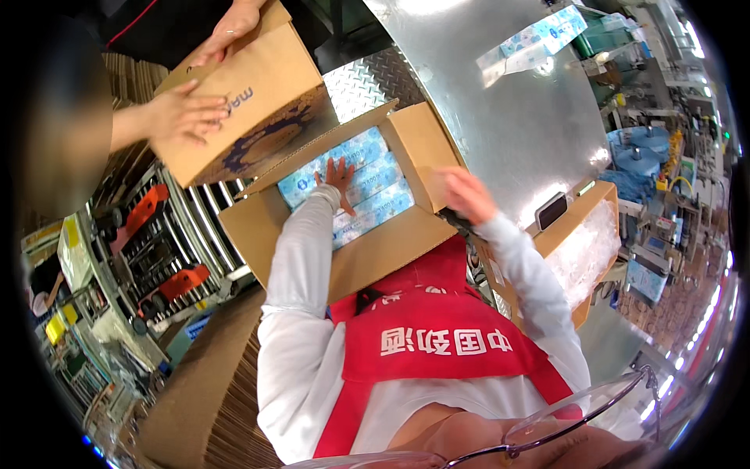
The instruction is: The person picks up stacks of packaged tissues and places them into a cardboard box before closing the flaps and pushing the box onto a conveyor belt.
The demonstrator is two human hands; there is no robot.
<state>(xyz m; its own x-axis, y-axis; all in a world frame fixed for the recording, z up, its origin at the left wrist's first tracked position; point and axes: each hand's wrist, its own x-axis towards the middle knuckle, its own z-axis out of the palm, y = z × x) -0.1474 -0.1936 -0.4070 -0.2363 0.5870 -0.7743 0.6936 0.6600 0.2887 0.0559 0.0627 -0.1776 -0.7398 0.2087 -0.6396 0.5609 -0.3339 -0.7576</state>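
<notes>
In front of me an open cardboard carton (375, 270) stands with its flaps spread. Rows of light-blue patterned packs (364, 152) fill it. My left hand (339, 181) reaches in and rests on top of the packs, fingers spread, gripping nothing. Just outside the carton's right flap (420, 156) is my right hand (469, 195), blurred by motion. Its fingers look bent, but the blur hides whether they hold anything.
At the upper left a co-worker's hands (191, 113) rest on a closed carton (273, 86). A metal table (516, 117) carries a blue pack (539, 43). An open box with clear plastic (582, 250) and a phone (551, 211) sit right. Stacked flat cardboard (234, 399) stands lower left, below a roller conveyor (191, 223).
</notes>
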